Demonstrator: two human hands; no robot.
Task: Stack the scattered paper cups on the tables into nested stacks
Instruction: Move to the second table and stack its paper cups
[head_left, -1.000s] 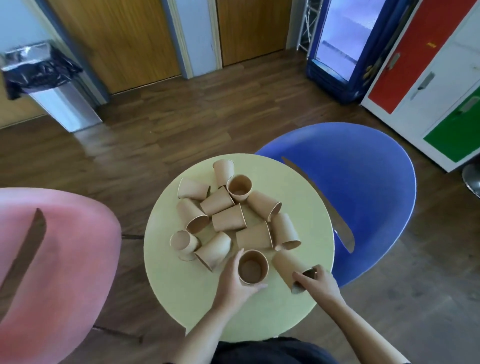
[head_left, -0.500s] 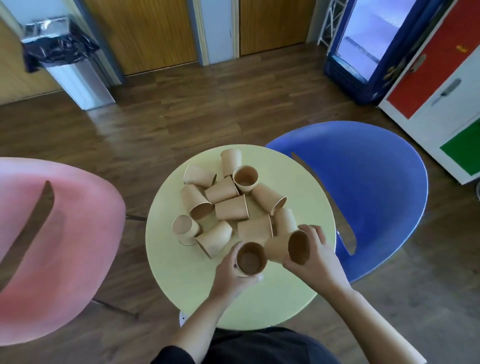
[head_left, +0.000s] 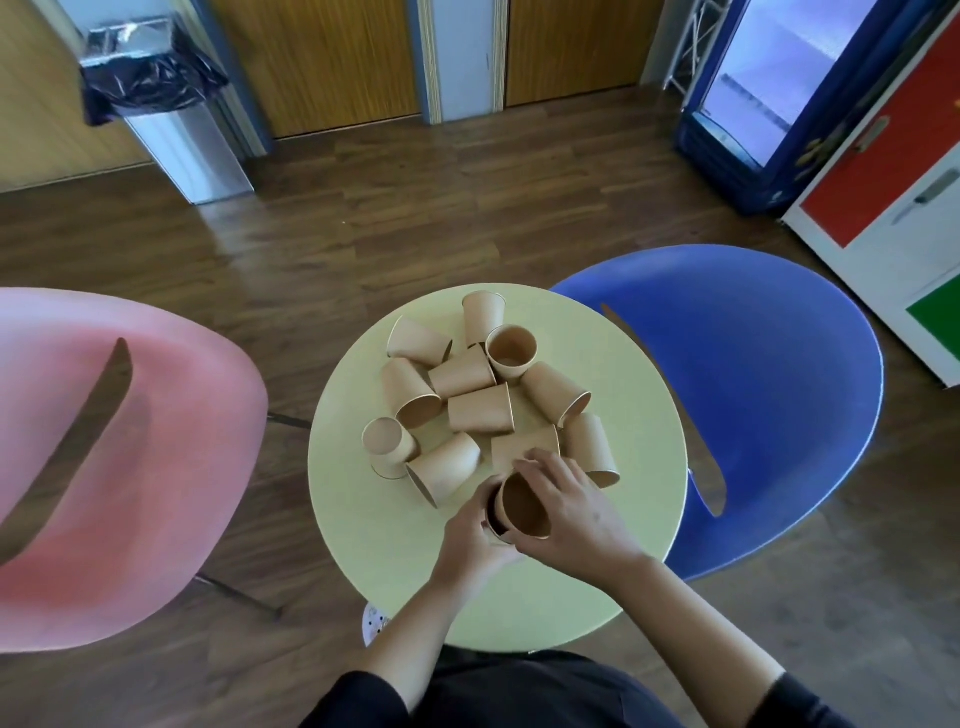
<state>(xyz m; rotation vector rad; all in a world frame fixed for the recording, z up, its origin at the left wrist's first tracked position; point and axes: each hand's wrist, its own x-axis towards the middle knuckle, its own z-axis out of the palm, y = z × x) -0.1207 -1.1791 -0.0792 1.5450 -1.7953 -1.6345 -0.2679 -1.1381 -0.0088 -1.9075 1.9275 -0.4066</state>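
Cups (head_left: 480, 413) begin nesting: right hand (head_left: 576, 506) now seats its gripped cup (head_left: 522, 506) into the left hand's (head_left: 470, 538) held cup (head_left: 493, 522) near the counter's (head_left: 639, 467) front edge.

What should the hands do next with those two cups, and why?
Probably push the right hand's cup straight down into the cup held by the left hand. It sits tilted, only partly inside the lower cup, so they aren't fully nested yet.
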